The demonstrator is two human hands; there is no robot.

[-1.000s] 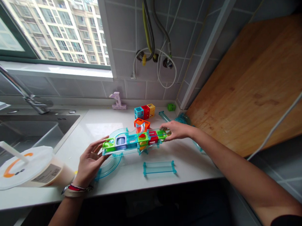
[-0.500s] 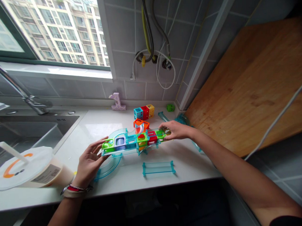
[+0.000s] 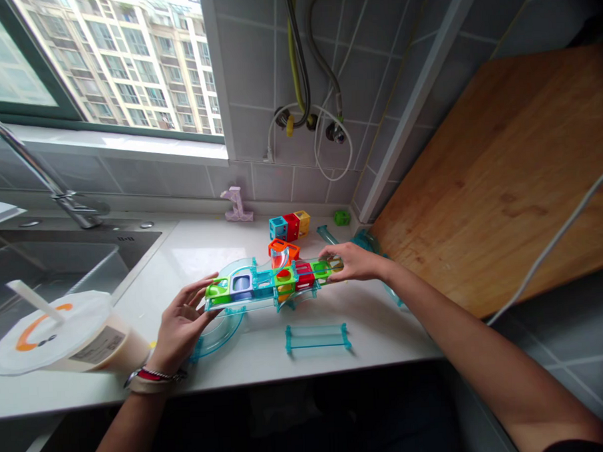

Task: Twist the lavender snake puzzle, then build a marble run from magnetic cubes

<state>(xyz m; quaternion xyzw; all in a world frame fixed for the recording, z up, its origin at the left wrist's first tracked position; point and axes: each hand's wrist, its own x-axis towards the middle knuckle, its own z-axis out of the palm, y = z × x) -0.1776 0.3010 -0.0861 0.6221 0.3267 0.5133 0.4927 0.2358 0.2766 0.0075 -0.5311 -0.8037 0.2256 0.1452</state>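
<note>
A marble-run toy [image 3: 264,284] of clear teal track with green, lilac, red and yellow blocks stretches between my two hands over the counter. My left hand [image 3: 183,321] has its fingers and thumb round the green left end. At the other end, my right hand [image 3: 350,260] pinches the green and yellowish blocks. A curved teal track [image 3: 219,336] lies under the left end, close to my left wrist. In front rests a straight teal track piece [image 3: 318,337]. Just behind the toy is an orange block [image 3: 284,250].
Blue, red and yellow cubes [image 3: 290,225] stand behind, with a green cube [image 3: 342,217] by the corner. A lidded drink cup [image 3: 96,335] with a straw is at left, before the sink [image 3: 132,243]. A wooden board [image 3: 504,177] leans at right. A lilac figure [image 3: 237,205] stands by the wall.
The view has shifted slightly, moving the scene a little within the frame. Both hands keep their grip on the toy, and nothing else has visibly moved.
</note>
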